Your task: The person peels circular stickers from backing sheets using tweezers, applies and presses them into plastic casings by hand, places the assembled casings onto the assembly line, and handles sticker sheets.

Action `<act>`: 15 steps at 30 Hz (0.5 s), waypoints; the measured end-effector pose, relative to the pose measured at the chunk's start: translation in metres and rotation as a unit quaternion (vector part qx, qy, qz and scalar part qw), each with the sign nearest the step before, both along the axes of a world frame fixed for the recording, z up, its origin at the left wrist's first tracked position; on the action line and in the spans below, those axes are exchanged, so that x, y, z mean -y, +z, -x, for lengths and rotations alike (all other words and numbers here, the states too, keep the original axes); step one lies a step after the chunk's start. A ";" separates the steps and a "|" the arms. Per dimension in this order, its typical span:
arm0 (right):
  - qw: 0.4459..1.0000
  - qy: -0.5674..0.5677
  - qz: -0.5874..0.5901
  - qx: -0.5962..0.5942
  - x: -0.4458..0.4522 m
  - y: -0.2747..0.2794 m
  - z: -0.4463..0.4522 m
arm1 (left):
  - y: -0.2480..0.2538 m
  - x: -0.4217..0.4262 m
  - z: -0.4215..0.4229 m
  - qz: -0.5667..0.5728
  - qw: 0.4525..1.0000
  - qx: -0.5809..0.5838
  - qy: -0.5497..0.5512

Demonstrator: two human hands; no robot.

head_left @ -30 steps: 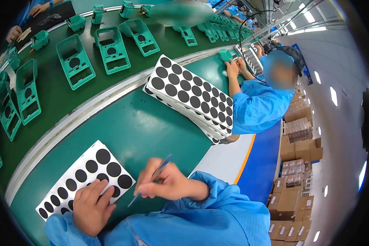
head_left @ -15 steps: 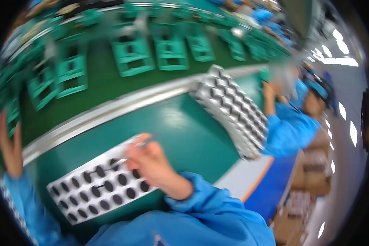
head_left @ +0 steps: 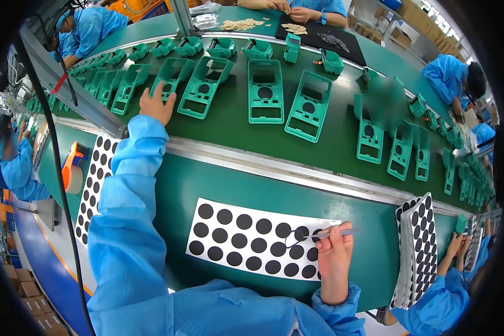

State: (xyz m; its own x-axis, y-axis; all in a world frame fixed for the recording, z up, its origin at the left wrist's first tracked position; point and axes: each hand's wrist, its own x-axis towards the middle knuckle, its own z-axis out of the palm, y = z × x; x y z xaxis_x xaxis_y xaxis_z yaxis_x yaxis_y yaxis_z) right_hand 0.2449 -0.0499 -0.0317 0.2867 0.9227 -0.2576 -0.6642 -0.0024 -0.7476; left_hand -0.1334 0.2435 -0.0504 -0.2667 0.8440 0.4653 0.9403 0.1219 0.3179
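My left hand [head_left: 158,103] reaches over the green conveyor belt with its fingers spread. Its fingertips are at the near end of a green plastic housing [head_left: 172,73]; whether they touch I cannot tell. In my right hand [head_left: 335,255] is a pair of metal tweezers [head_left: 341,232], pinched between thumb and fingers. The tweezers point left, over the right part of a white sheet of round black stickers [head_left: 229,237]. Close to their tips a thin dark curved outline shows on the sheet. My right hand covers the sheet's right end.
At the right stands a thick stack of sticker sheets [head_left: 417,252]. Left of my arm lie another sheet [head_left: 97,179] and an orange tape dispenser [head_left: 73,168]. A metal post [head_left: 75,84] and black cable [head_left: 59,162] rise there. More housings line the belt [head_left: 229,131]; co-workers sit around.
The view has swung round, so the sheet and stack appear shifted. My left hand, seen at the left edge before, now shows over the belt by a housing. My right hand still holds the tweezers.
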 end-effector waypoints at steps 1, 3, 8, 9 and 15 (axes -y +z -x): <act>1.000 0.004 -0.003 -0.004 0.000 0.000 0.000 | -0.001 -0.010 0.007 -0.003 1.000 0.003 -0.003; 1.000 0.006 -0.007 -0.003 -0.002 0.000 0.002 | -0.006 -0.030 0.026 0.074 0.996 -0.015 0.044; 0.999 0.019 -0.022 -0.016 -0.002 -0.002 0.003 | -0.021 -0.063 0.074 0.051 0.998 0.007 -0.025; 1.000 0.014 -0.022 -0.016 -0.002 -0.001 0.003 | -0.016 -0.064 0.078 0.095 0.993 0.063 -0.042; 0.999 0.018 -0.012 -0.025 -0.004 0.002 0.008 | 0.018 -0.028 0.066 -0.076 0.937 0.315 -0.133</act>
State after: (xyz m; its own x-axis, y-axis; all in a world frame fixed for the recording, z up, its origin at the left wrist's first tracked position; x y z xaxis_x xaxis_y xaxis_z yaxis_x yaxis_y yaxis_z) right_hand 0.2370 -0.0460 -0.0300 0.2401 0.9382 -0.2492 -0.7007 -0.0101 -0.7133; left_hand -0.1990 0.2712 -0.0325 -0.3178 0.8569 0.4059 0.5505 -0.1817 0.8148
